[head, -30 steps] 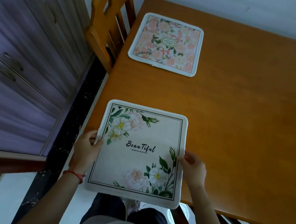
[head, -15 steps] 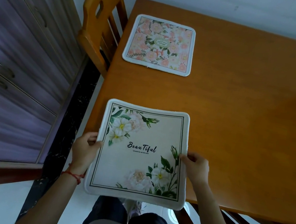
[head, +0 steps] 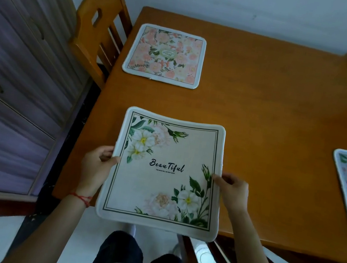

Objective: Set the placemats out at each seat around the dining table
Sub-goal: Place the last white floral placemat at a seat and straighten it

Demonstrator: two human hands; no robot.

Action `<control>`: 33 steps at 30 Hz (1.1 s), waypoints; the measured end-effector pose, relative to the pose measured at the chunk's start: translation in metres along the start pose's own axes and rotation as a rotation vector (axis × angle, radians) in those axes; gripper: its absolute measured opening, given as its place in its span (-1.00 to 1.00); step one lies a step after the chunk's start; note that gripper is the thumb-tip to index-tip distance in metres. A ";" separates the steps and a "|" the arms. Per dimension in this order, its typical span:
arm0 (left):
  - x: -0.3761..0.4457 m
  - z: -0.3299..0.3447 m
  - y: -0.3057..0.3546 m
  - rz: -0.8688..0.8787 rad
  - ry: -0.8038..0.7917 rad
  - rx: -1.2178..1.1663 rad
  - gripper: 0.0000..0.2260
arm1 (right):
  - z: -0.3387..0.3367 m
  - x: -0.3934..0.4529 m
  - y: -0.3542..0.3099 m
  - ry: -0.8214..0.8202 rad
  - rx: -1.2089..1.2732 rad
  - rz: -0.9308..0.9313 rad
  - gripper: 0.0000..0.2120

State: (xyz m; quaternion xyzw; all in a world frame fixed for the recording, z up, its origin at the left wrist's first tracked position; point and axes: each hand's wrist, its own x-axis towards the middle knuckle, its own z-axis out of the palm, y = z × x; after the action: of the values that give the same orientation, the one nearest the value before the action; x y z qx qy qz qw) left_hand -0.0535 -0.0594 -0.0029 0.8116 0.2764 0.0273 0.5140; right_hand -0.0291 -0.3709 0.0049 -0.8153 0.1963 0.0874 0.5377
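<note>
Left hand (head: 95, 164) and right hand (head: 232, 188) pinch the side edges of a soft, rounded-square floral placemat (head: 165, 175) over a glossy wooden table (head: 270, 127)

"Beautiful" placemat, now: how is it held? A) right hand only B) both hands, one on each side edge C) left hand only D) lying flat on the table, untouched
B: the left hand and right hand each grip a side edge of the "Beautiful" placemat, its near edge overhanging the table.
</note>
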 end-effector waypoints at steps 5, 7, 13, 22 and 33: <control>-0.036 0.044 0.014 -0.019 0.016 -0.050 -0.75 | -0.054 0.008 0.010 -0.020 -0.015 -0.048 -0.90; -0.048 0.061 0.016 -0.029 0.028 -0.057 -0.75 | -0.074 0.011 0.017 -0.027 -0.028 -0.049 -0.90; -0.073 0.093 0.029 -0.048 0.015 -0.089 -0.78 | -0.115 0.014 0.032 -0.030 -0.048 -0.059 -0.84; -0.073 0.128 0.045 -0.002 -0.065 -0.084 -0.78 | -0.144 0.017 0.048 0.062 -0.054 -0.048 -0.86; -0.088 0.180 0.064 -0.013 -0.032 -0.059 -0.77 | -0.187 0.048 0.070 0.024 -0.045 -0.030 -0.93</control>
State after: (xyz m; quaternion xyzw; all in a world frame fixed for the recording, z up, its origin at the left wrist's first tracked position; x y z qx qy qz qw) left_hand -0.0419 -0.2695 -0.0120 0.7946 0.2727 0.0192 0.5421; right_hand -0.0273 -0.5759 0.0048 -0.8311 0.1885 0.0737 0.5180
